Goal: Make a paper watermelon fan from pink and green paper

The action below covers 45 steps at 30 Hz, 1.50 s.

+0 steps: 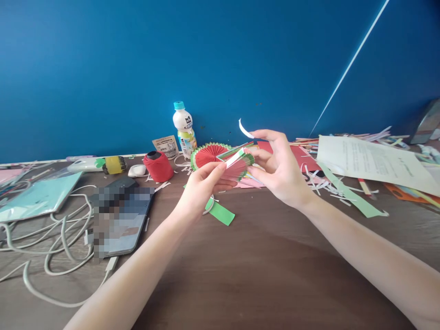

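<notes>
Pleated paper (240, 166): red with a green edge, held above the table (223, 284) between the 2 hands.
Left hand (202, 183): thumb and fingers closed in a pinch on the side of the pleats nearest it.
Right hand (280, 169): fingers half curled and spread, thumb tip at the green edge; whether it grips the pleats, I cannot tell.
White strip (244, 129): curls up from the right index fingertip; stuck or pinched, I cannot say.
Risk to the folds: too hard a left-hand squeeze could crush them, I'd judge; too slack, and they could spring apart.
Risk from the strip: if sticky, it might catch on the pleats and tear them as the right hand moves off.
Risk beyond the hands: a slip could drop the pleats onto the round fan (211, 153) behind the left hand and bend its rim.
Counted near the hands: 1 pleated paper, 1 curled white strip, 1 round fan, 1 bright green strip (222, 213) below the left hand.
Counted left of the left hand: 1 bottle (184, 130), 1 red roll (162, 169), 1 phone (129, 229).
Counted right of the right hand: 1 printed sheet (374, 160); paper scraps (326, 188), too tangled to number.
</notes>
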### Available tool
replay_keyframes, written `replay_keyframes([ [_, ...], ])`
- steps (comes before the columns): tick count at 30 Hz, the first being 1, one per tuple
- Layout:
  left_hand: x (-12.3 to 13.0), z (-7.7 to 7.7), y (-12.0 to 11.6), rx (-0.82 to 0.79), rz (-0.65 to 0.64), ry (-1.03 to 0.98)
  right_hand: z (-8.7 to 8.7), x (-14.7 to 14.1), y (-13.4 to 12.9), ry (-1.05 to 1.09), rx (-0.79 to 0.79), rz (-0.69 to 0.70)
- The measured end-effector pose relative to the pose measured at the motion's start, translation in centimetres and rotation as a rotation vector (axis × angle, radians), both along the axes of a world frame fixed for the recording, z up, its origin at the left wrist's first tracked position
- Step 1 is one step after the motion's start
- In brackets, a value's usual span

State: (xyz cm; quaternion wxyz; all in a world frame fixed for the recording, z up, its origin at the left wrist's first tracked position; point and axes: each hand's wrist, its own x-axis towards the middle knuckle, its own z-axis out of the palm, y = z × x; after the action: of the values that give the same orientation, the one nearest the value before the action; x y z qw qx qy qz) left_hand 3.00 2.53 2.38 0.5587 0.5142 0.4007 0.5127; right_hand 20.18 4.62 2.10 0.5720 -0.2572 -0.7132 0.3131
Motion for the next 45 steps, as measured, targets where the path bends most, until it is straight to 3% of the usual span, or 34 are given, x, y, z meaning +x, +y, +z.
replay_keyframes([
  [5, 0.2, -0.6, -0.1, 0.049, 0.159, 0.105, 1.1, -0.2, -1.5, 0.156, 0.082, -0.113],
  [10, 1.1, -1.7, -0.6, 0.124, 0.112, 0.133, 1.9, -0.7, -3.2, 0.089, -0.185, 0.112],
  [17, 1.8, -1.9, -1.4, 0.146, 0.113, 0.114, 1.6, -0.5, -2.2, 0.09, -0.342, 0.068],
  [24, 1.5, -1.8, -1.4, 0.143, 0.058, 0.102, 1.8, 0.5, -1.3, 0.187, -0.541, 0.213],
  [35, 1.6, -1.7, -1.5, 0.13, 0.025, 0.129, 1.4, 0.6, -0.6, 0.185, -0.542, 0.183],
  [45, 1.6, -1.6, -1.6, 0.145, 0.008, 0.108, 1.2, 1.0, -0.3, 0.156, -0.551, 0.236],
])
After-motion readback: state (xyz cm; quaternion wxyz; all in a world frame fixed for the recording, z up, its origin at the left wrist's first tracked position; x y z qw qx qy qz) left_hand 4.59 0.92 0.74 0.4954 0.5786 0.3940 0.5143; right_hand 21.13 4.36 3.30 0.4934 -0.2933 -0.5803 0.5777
